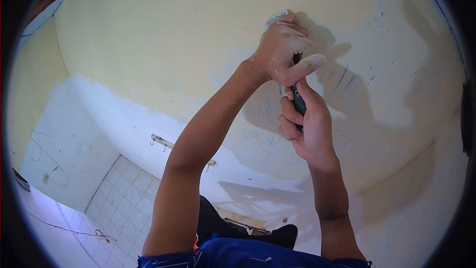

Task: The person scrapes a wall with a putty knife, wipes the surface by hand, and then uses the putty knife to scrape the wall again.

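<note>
My left hand (287, 52), dusted white over the knuckles and thumb, is closed against the wall. A pale, crusted blade edge (277, 18) shows just past its fingers. Below it, my right hand (312, 119) wraps around a dark handle (298, 103) that runs up toward the left hand. Handle and blade look like one scraper, with its middle hidden by my left hand. The wall (198, 30) is cream above, with patchy white areas and blue scratch marks (345, 77) to the right of my hands.
A rail with hooks (162, 141) is fixed to the wall at lower left. White floor tiles (124, 188) lie far below. A cord (101, 234) hangs across the lower left, and a wall socket (46, 178) is on the side wall. A black object (285, 235) shows near my blue shirt.
</note>
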Available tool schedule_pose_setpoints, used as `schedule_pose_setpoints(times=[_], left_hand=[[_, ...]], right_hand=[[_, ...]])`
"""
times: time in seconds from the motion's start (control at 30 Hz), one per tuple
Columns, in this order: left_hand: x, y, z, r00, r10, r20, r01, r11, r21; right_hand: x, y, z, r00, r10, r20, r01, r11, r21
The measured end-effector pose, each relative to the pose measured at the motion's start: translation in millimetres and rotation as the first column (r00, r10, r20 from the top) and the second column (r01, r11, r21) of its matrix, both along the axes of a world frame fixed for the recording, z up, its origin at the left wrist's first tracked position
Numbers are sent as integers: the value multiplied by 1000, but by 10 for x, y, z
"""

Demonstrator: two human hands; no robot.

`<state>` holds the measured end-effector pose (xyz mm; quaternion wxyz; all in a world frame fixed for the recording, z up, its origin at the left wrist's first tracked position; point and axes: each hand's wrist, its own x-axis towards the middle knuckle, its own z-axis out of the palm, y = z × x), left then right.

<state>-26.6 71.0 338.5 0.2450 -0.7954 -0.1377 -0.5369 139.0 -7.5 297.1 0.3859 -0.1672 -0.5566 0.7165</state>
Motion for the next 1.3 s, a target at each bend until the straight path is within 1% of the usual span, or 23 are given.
schedule_pose_setpoints(times=[0.1,0.2,0.27,0.3,0.43,0.5,0.53,0.6,0.63,0.7,0.83,0.9,0.97,1.03,1.1,1.13,1.23,1.3], left_hand=[[49,10,-63,1000,16,-2,-16,1000,27],[180,8,-215,1000,-10,13,10,1000,29],[242,12,-305,999,-54,7,54,998,15],[263,-30,-322,999,-42,3,42,999,-28],[272,-46,-300,999,-30,-23,28,998,-55],[262,-22,-280,996,-87,-9,87,996,-33],[251,0,-264,996,-88,-7,87,996,-35],[232,33,-209,992,-118,38,117,992,37],[211,21,-185,992,-119,38,117,992,36],[129,-3,-119,998,-60,-2,60,998,20],[52,26,-15,994,-103,29,101,993,54],[7,-4,24,1000,-16,17,16,1000,6],[3,-14,40,1000,7,3,-7,1000,8],[41,-31,-14,999,34,-7,-34,999,5],[135,-27,-88,998,-53,16,52,997,54],[177,-27,-137,999,-47,16,46,997,58],[270,-42,-269,999,-28,-27,28,1000,5],[267,-37,-287,999,-29,-42,30,1000,5]], right_hand=[[18,61,-130,1000,-17,7,17,1000,21],[136,39,-257,1000,-10,5,10,1000,-22],[191,2,-320,998,-48,34,49,999,-24],[210,-2,-339,998,-47,31,48,999,-23],[247,-20,-322,998,-56,24,57,998,-40],[225,-38,-271,999,-46,25,48,998,-50],[198,-45,-247,998,-50,28,51,998,-43],[161,-40,-211,998,-55,33,56,998,-41],[141,-25,-184,998,-47,31,48,998,-29],[83,-11,-116,999,-37,24,37,999,-9],[-31,-12,-14,999,-38,9,38,999,7],[-33,10,19,1000,-25,1,25,1000,11],[-21,30,-10,1000,-2,-18,2,1000,8],[31,31,-60,1000,-8,-4,9,1000,12],[82,35,-120,1000,-9,7,9,1000,27],[132,16,-190,999,-31,14,31,999,16],[227,-17,-333,996,-80,32,79,997,26],[241,-23,-340,993,-111,46,109,993,47]])
